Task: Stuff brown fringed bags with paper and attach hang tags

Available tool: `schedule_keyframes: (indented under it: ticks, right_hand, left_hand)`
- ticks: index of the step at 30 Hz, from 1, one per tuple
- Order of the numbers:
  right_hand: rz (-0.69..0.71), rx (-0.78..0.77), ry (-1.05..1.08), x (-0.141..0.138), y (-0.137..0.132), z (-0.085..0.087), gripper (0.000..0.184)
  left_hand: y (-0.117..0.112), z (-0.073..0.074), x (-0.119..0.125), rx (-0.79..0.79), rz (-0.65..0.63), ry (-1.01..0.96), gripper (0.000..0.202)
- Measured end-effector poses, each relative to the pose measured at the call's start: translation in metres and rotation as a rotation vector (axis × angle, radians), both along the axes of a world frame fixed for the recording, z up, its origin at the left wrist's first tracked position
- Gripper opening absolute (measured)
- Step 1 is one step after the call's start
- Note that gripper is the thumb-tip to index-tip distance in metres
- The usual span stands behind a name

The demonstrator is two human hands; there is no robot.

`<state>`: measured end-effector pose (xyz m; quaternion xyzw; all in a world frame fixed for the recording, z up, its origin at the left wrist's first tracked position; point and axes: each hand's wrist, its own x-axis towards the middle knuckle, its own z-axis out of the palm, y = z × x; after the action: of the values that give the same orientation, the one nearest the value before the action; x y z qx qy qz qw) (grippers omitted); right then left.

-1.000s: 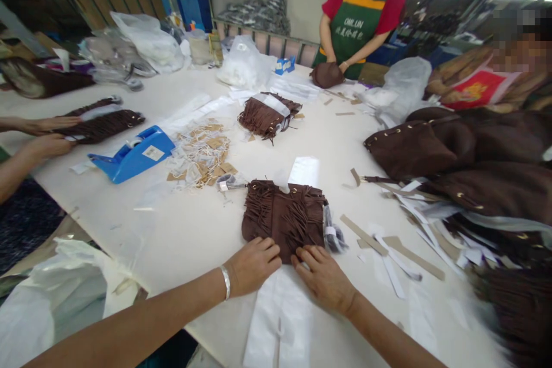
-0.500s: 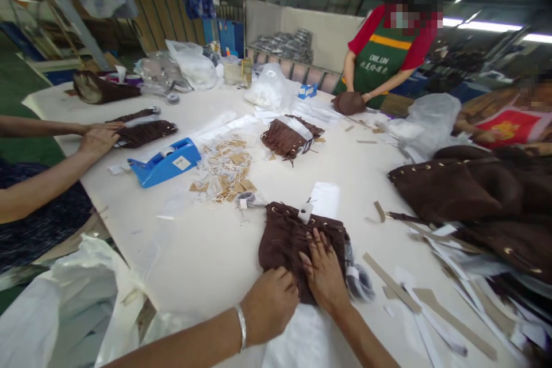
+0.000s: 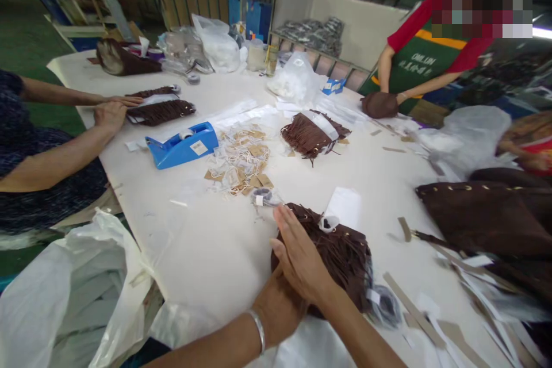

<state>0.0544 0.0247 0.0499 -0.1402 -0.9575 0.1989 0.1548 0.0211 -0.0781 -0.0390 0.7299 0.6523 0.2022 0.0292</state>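
A dark brown fringed bag (image 3: pixel 340 253) lies flat on the white table in front of me, with metal eyelets along its top edge. My right hand (image 3: pixel 304 259) rests on the bag's left side, its fingers stretched out and held together. Beneath it, at the bag's lower left corner, is my left hand (image 3: pixel 280 305), wearing a silver bracelet (image 3: pixel 257 330); its fingers are hidden behind the right hand. White paper (image 3: pixel 342 207) sticks out at the bag's top edge. A plastic-wrapped coil (image 3: pixel 383 306) lies against its right side.
A blue tape dispenser (image 3: pixel 183 146) and a heap of stringed tags (image 3: pixel 241 161) lie beyond the bag. Another fringed bag (image 3: pixel 313 133) sits farther back. Brown bags (image 3: pixel 483 218) and strips are at right. A co-worker's hands (image 3: pixel 112 112) touch a bag at left.
My right hand has moved from the bag's middle to its left side, over my left hand. The fringe now lies spread across the bag. The camera view has shifted.
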Motion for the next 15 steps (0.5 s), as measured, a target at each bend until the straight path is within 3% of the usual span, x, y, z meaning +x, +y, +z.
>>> schedule_keyframes:
  ticks: [2, 4, 7, 11, 15]
  right_hand:
    - [-0.034, 0.008, -0.104, -0.018, 0.012, -0.037, 0.056]
    - [-0.055, 0.023, -0.189, -0.021, 0.018, -0.059, 0.056]
    - [-0.044, 0.012, -0.201, -0.007, 0.011, -0.053, 0.059]
    - [-0.166, 0.024, -0.058, 0.041, -0.021, -0.035, 0.054]
    - [-0.562, 0.130, -0.055, 0.110, -0.020, -0.064, 0.057]
  left_hand:
    - [0.000, 0.003, 0.001, -0.032, 0.020, 0.003, 0.038]
    - [-0.004, 0.002, 0.003, -0.074, 0.044, 0.019, 0.031]
    - [-0.007, -0.009, 0.003, -0.082, 0.050, 0.100, 0.027]
    - [-0.002, -0.027, -0.003, 0.162, -0.016, 0.201, 0.043]
    - [0.001, -0.019, -0.004, 0.139, -0.010, 0.211, 0.054]
